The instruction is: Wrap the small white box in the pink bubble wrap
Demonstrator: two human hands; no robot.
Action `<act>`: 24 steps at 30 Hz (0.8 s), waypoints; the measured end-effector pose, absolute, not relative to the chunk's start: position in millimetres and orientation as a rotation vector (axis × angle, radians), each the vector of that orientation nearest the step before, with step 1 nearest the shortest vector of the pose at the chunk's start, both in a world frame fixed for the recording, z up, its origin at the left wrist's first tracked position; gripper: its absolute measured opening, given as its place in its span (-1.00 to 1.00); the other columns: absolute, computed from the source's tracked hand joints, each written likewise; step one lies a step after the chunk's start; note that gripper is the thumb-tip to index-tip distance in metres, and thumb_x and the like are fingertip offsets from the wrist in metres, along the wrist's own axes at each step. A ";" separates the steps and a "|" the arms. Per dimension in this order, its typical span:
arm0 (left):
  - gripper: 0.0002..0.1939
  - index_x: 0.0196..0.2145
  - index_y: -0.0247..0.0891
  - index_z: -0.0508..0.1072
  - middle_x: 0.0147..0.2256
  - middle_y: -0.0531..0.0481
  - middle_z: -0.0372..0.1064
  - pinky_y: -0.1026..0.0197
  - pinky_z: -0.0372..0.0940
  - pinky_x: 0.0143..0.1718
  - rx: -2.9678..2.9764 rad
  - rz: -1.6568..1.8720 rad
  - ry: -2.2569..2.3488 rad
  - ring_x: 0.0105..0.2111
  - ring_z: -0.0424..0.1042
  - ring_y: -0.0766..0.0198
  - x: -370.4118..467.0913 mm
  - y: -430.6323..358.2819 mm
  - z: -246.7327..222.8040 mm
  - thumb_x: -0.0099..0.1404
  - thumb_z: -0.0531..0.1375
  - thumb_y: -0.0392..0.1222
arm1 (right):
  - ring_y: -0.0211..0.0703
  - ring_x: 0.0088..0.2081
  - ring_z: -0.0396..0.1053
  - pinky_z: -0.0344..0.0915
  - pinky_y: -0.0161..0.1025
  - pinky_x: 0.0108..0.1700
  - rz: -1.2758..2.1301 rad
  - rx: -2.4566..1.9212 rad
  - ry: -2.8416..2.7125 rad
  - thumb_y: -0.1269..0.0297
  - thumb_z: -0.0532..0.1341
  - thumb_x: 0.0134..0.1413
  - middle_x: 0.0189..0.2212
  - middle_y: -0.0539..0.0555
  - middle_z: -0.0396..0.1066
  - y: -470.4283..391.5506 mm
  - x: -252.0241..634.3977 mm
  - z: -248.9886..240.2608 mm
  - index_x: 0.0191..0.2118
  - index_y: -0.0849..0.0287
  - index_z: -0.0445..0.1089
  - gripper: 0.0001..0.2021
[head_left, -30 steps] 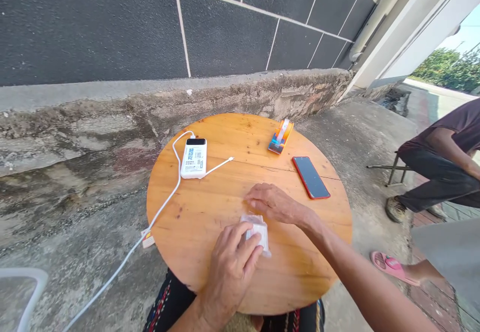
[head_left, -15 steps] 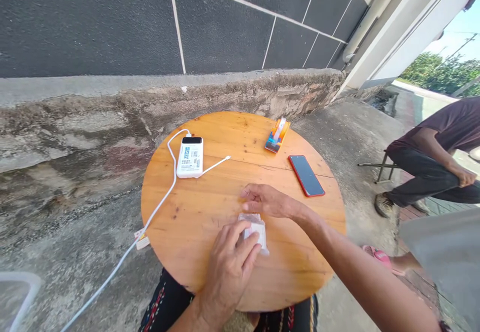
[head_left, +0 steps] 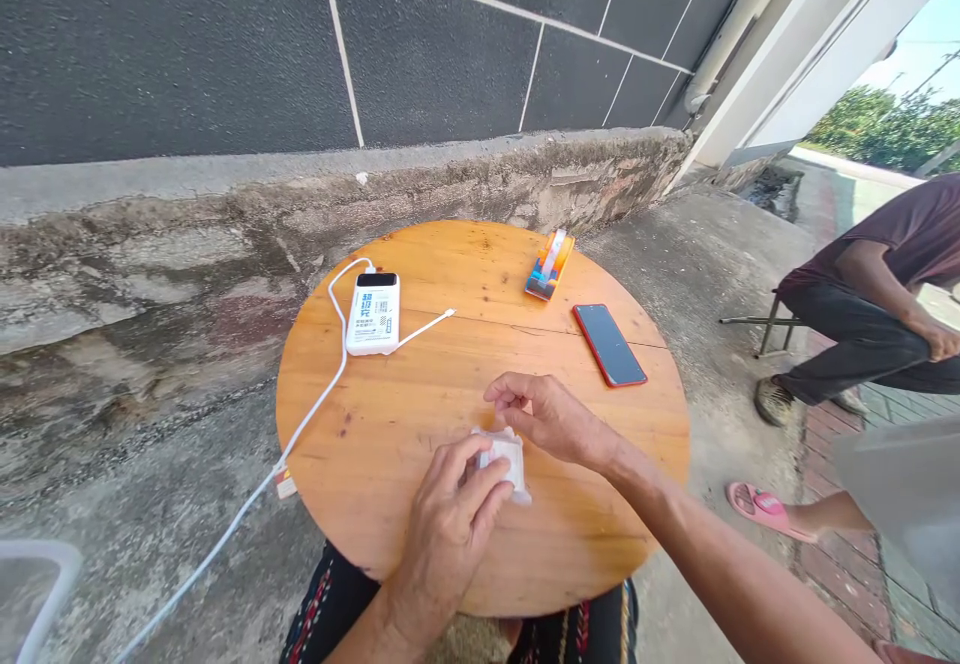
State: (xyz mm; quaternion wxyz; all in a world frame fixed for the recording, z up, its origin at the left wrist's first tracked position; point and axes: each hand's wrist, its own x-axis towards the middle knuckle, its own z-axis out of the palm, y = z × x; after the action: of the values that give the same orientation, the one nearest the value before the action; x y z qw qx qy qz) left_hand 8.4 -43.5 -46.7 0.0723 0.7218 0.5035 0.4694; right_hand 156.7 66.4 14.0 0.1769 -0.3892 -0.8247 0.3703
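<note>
The left hand is holding the clear packet steady on the surface; the right hand, narrowly parted, is hovering by its far edge, likely requiring a fine pinch next.

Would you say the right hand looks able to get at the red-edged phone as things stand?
Probably yes: the red-edged phone lies near the right hand, and nothing visible stands between them on the tabletop.

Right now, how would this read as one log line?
left hand: on packet | right hand: near packet | table: phone, tape, power bank
</note>
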 end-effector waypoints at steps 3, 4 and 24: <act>-0.82 -0.18 -0.19 0.46 -0.12 -0.08 0.36 0.21 0.37 -0.16 2.145 1.401 1.511 -0.16 0.38 0.23 8.3 -43.5 -47.0 0.28 0.16 -0.36 | -0.29 -0.37 0.38 0.28 -0.34 -0.27 1.030 -1.111 -2.300 0.56 0.11 0.03 -0.40 -0.03 0.45 53.0 158.2 15.8 -0.17 0.17 0.37 -0.75; -0.82 -0.18 -0.19 0.46 -0.12 -0.08 0.35 0.21 0.37 -0.16 2.147 1.402 1.507 -0.16 0.38 0.23 8.4 -43.6 -47.0 0.28 0.16 -0.36 | -0.28 -0.36 0.39 0.28 -0.33 -0.26 1.021 -1.112 -2.285 0.56 0.11 0.04 -0.39 -0.03 0.46 49.0 158.6 14.7 -0.16 0.17 0.36 -0.74; -0.82 -0.10 -0.18 0.31 -0.07 -0.07 0.34 0.15 0.31 -0.01 1.990 1.396 1.490 -0.02 0.34 0.22 8.2 -44.8 -60.8 0.32 0.14 -0.27 | 0.09 0.18 0.11 0.03 0.11 0.12 -0.128 -0.943 -2.622 0.63 -0.11 0.18 0.13 0.19 0.30 -41.8 176.3 -19.7 0.29 0.31 0.01 -0.45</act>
State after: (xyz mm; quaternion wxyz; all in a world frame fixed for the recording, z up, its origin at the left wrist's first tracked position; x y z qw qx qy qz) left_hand 8.2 -44.8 -60.8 0.1448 0.6905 0.5172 0.4844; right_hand 176.3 -41.8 -19.7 0.1752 -0.3327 -0.9255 -0.0451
